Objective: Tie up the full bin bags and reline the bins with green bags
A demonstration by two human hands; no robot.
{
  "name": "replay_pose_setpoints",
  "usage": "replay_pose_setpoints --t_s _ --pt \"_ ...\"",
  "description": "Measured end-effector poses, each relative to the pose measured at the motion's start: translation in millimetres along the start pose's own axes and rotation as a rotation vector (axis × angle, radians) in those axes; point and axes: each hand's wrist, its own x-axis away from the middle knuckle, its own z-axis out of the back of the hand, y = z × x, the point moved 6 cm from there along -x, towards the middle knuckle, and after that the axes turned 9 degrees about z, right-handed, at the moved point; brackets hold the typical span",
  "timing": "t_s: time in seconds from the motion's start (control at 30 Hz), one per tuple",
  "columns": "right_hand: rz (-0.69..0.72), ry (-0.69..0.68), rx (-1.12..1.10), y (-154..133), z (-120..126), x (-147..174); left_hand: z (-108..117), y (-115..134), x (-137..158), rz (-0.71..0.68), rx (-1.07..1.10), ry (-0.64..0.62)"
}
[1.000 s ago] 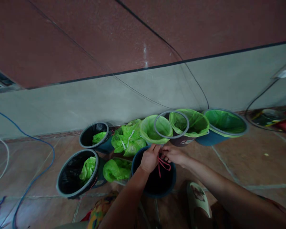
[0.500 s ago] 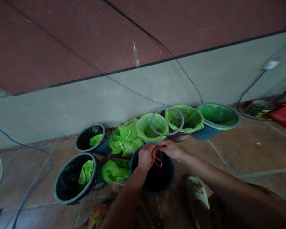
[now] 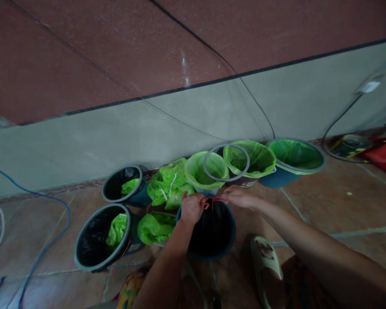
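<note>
A dark blue trash bin [image 3: 234,234] stands upright on the floor in front of me, with a black garbage bag [image 3: 210,225] inside. Above its far rim a red drawstring [image 3: 215,199] stretches between my hands, with a small knot or twist in the middle. My left hand [image 3: 191,209] is closed on one end of it, at the left side of the rim. Pinched in my right hand [image 3: 243,198] is the other end; some fingertips are hard to make out. Behind my hands is a bin lined with a green bag [image 3: 197,169].
Several bins line the wall, including a blue one [image 3: 278,180] at right and a black-lined one [image 3: 80,253] at left. Crumpled green bags [image 3: 169,182] lie between them. A loose grey ring [image 3: 206,165] rests across two bins. A blue cable [image 3: 48,253] crosses the floor.
My hands have moved apart, the right one to the right, drawing the red drawstring tight across. Its hanging loops have shrunk. The bins stay in place.
</note>
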Motion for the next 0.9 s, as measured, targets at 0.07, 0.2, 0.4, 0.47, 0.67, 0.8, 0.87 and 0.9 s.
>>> replay_pose_setpoints --t_s 0.07,0.2,0.4,0.47,0.67,0.8,0.87,0.9 --pt "-0.046 -0.024 0.136 4.6 6.0 1.6 0.4 -8.8 -1.2 0.097 -0.035 -0.042" --pt "-0.13 -0.063 0.29 13.4 8.3 3.6 0.2 -24.0 -4.9 0.247 0.054 -0.115" --pt "-0.121 -0.088 0.375 7.3 3.1 2.7 -19.2 -23.1 -5.3 0.491 0.933 -0.294" --pt "-0.077 -0.119 0.325 1.6 -0.7 2.0 -26.9 -14.8 -3.2 0.528 1.228 -0.33" --pt "0.002 -0.133 0.037 -9.2 -6.9 1.2 -33.5 0.8 -1.7 0.404 1.405 -0.414" --pt "0.054 -0.092 -0.119 -14.3 -9.5 -0.3 -30.9 7.9 -2.7 0.167 1.231 -0.443" --pt "0.074 -0.053 -0.231 -19.1 -10.4 -1.4 -32.5 10.4 -2.3 0.091 1.122 -0.428" --pt "0.061 -0.01 -0.304 -20.8 -9.7 -2.0 -33.7 11.1 -2.3 0.073 1.082 -0.413"
